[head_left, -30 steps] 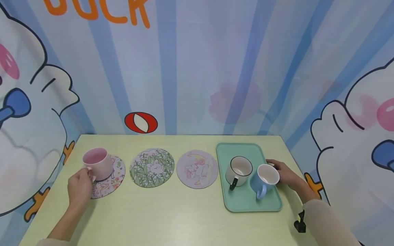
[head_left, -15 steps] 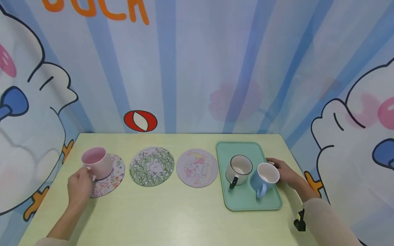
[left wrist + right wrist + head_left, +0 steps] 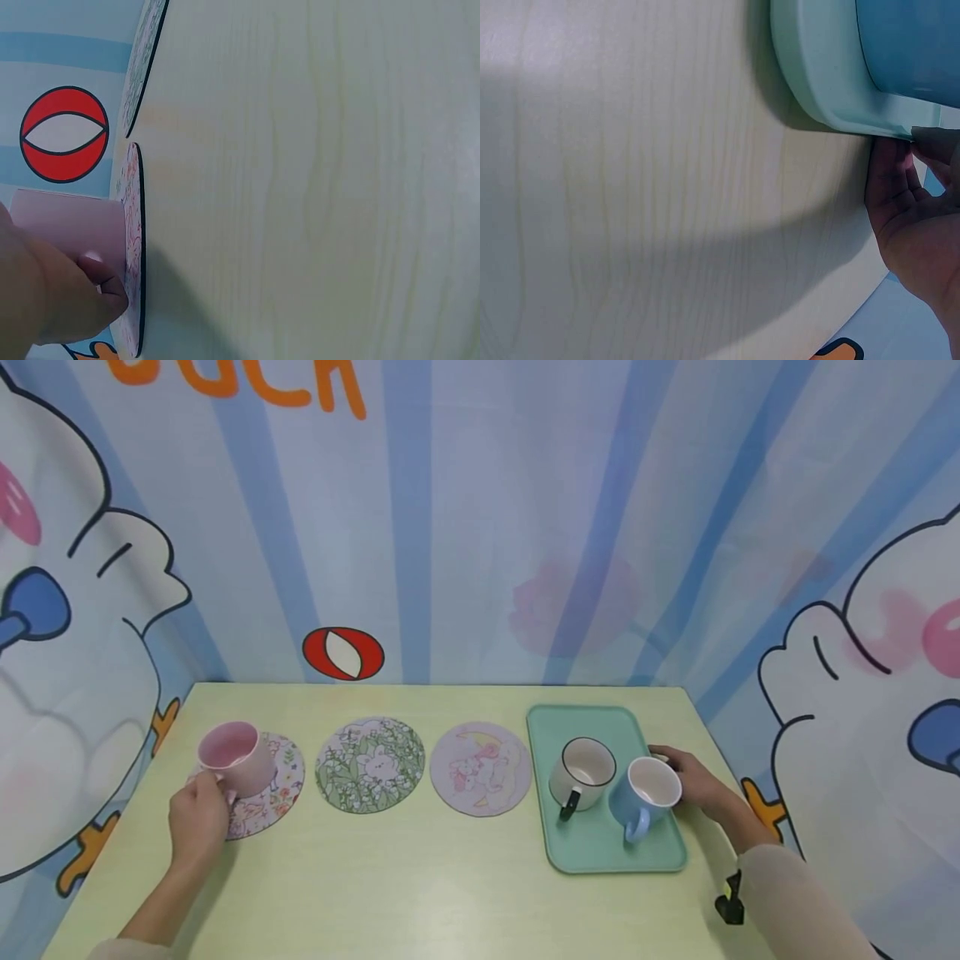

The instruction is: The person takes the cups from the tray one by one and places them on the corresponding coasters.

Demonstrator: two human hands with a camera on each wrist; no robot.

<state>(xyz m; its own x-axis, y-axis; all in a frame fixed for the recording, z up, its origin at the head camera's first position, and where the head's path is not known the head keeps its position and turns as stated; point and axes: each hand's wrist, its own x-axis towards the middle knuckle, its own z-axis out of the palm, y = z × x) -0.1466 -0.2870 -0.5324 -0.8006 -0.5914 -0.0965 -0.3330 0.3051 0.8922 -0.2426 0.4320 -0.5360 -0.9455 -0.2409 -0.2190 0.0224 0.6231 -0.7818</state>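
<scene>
In the head view, a pink mug stands on a round floral coaster at the left. My left hand pinches its handle, and the left wrist view shows the mug's base against the coaster. At the right, my right hand holds the right edge of a green tray. In the right wrist view the thumb lies at the tray's rim, with the other fingers below it. On the tray are a white mug with a black handle and a blue mug.
Between the floral coaster and the tray lie a green patterned coaster and a pale purple one. All stand on a light wooden table. A striped cartoon curtain encloses the back and sides.
The pink mug has lowered very slightly at the coaster, with my left hand still on its handle. The right hand and tray have not moved; the head view shifts a little.
</scene>
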